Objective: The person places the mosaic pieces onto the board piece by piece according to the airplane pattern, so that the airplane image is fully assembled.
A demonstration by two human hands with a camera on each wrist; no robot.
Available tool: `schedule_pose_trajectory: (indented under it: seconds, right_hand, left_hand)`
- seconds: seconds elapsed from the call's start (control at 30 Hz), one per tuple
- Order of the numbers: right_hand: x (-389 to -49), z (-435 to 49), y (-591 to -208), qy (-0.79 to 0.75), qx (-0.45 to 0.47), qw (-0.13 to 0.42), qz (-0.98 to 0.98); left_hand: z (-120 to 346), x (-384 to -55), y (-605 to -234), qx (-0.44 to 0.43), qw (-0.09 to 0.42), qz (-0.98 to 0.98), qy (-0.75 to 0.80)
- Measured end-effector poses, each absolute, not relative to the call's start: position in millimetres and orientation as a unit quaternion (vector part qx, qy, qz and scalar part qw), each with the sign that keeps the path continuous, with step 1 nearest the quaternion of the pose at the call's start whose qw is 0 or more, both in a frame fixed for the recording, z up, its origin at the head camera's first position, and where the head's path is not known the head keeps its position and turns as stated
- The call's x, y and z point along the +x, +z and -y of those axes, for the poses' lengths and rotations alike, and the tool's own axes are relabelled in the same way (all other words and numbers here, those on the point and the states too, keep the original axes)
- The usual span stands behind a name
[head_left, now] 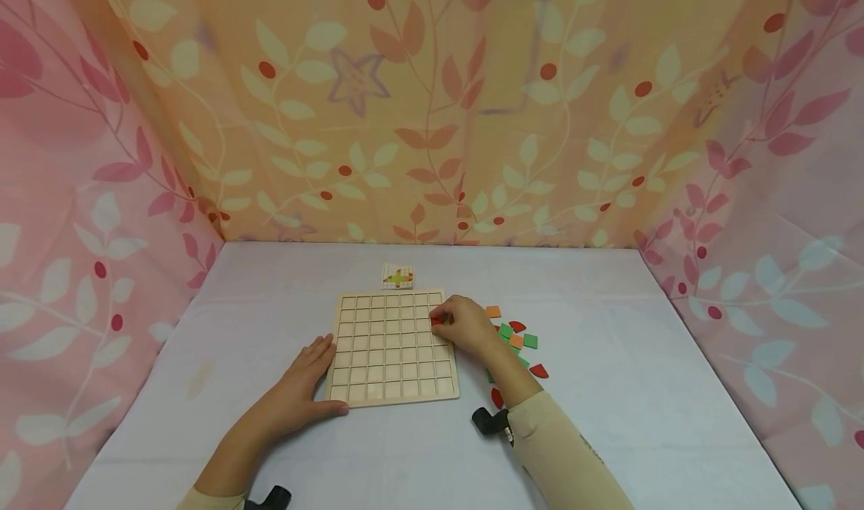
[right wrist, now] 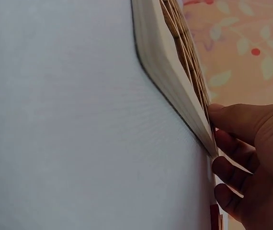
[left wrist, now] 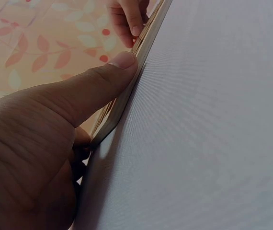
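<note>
A square wooden grid board [head_left: 396, 359] lies flat on the table. My left hand [head_left: 297, 394] rests at its near left corner, the thumb extended along the front edge and the fingers against the left side. In the left wrist view the straight thumb [left wrist: 98, 86] presses the board's edge [left wrist: 127, 91]. Over the right-hand column, my right hand [head_left: 466, 326] pinches a small red piece [head_left: 436, 320], mostly hidden by the fingers. The right wrist view shows the right hand's fingertips right at the board's rim [right wrist: 175, 91].
Right of the board lie scattered flat pieces: green squares [head_left: 530, 341], orange squares [head_left: 493, 312] and red rounded pieces [head_left: 538, 371], some behind the right forearm. A small picture card [head_left: 398, 276] lies beyond the board's far edge. Patterned cloth [head_left: 432, 120] encloses the white table [head_left: 270, 285].
</note>
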State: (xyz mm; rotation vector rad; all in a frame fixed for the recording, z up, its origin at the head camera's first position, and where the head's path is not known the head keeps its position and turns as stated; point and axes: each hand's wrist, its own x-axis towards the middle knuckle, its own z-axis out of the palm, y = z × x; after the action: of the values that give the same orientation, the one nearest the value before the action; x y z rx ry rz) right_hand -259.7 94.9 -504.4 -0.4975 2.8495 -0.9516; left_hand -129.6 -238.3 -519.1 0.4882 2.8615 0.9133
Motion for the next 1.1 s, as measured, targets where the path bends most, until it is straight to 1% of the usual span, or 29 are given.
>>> schedule_pose_trajectory:
  seconds: [0.13,0.27,0.47,0.67,0.87,1.1]
  right_hand:
    - [-258.5,-95.6,-501.6,-0.312,-0.166,0.049,-0.934]
    - [-255.5,-98.8,-488.6,-0.309,-0.18,0.036,-0.933]
    - [-245.3,-111.2,-449.8,-0.301,-0.223,-0.01,-0.927]
    - [-229.5,-136.3,-422.0,-0.316,-0.233,-0.046,-0.918]
    - [-215.5,-168.9,-415.8,-0.323,-0.231,-0.057,-0.916]
    - [-201.2,-201.1,-420.3,-0.318,-0.226,-0.056,-0.919]
  left_hand:
    - [238.8,-129.2,-519.4,0.159,0.049,-0.939,0.3]
    - [239.0,-128.6,-519.0,0.158,0.051,-0.939,0.301]
    - [239.2,-126.5,-517.6,0.167,0.038,-0.938,0.302]
    - [238.6,-126.9,-518.0,0.17,0.033,-0.938,0.3]
    - [238.5,-127.5,-520.6,0.172,0.033,-0.937,0.302]
    - [239.6,-130.2,-524.5,0.161,0.047,-0.94,0.298]
